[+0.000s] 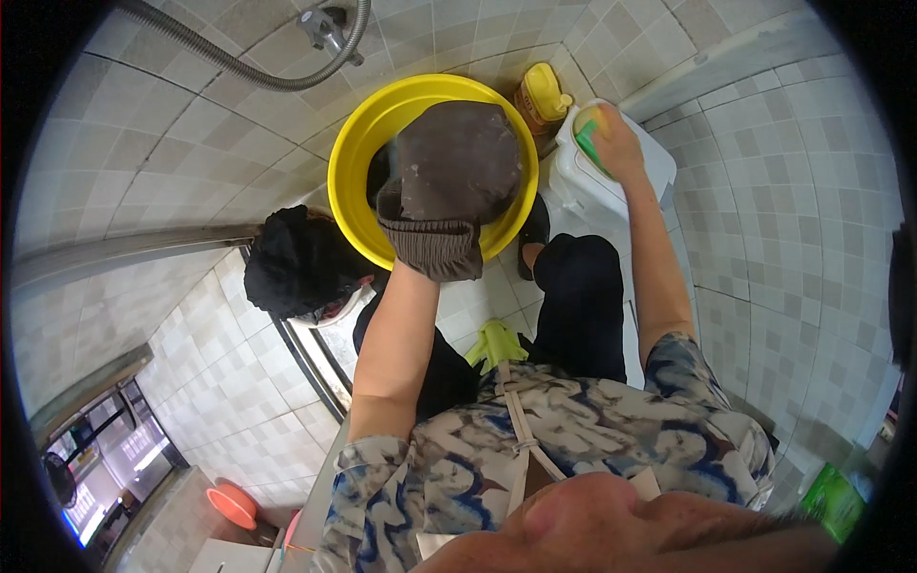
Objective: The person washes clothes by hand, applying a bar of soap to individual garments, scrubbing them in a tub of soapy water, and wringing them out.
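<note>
nearby, yellow bottle point(543, 94) between basin point(346, 181) and right hand point(617, 147)

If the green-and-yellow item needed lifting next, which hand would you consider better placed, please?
Probably the right hand: it touches the green-and-yellow item, whereas the left hand is hidden by the brown garment in the yellow basin.

My left hand is hidden inside a dark brown, ribbed-edged cloth garment point(458, 162), a round yellow plastic basin point(351, 181) beneath; my right hand point(619, 148) grips a green-and-orange object point(586, 143).
</note>
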{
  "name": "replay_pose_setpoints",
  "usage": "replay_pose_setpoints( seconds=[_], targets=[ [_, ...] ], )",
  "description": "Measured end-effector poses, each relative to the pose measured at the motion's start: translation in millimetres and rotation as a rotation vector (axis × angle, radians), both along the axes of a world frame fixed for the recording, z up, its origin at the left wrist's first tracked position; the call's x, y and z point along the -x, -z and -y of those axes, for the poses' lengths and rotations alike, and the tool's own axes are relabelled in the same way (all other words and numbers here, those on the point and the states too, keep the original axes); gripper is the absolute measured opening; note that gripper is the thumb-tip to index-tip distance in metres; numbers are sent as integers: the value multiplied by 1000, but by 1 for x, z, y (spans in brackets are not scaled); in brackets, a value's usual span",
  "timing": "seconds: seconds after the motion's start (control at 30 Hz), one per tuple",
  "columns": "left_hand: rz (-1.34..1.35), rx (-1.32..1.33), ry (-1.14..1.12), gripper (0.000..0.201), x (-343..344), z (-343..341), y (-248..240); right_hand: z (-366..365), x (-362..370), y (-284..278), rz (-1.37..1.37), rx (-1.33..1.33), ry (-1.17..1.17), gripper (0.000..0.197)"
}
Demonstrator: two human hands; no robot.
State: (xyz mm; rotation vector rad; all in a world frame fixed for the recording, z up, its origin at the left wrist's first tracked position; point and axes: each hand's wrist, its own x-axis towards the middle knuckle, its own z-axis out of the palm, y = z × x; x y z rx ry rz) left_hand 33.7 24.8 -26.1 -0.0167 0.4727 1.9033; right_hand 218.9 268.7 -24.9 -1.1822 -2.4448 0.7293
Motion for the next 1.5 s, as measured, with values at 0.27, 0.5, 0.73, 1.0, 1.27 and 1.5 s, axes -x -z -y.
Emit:
replay_pose_setpoints(
  seconds=[0.27, 0.5, 0.73, 1.0, 1.27, 1.5],
  targets=[
    [-31, 30, -7, 41, 4, 6, 4, 0, -22, -4, 466, -305, 207, 53],
    [-70, 60, -73, 42, 25, 31, 10, 85, 81, -10, 83, 40, -525, 47],
    [-95, 103, -128, 42, 45, 43, 22, 81, 110, 22, -418, 624, -389, 40],
    [-453, 469, 205, 43, 41, 47, 56, 59, 117, -3, -1201, 1077, 204, 24],
    [43, 229, 58, 66, 14, 14, -6, 74, 134, -3, -1110, 1027, 228, 22],
    [-568, 393, -373, 53, 17, 15, 16, 216, 134, -55, -465, 48, -573, 25]
  ],
)
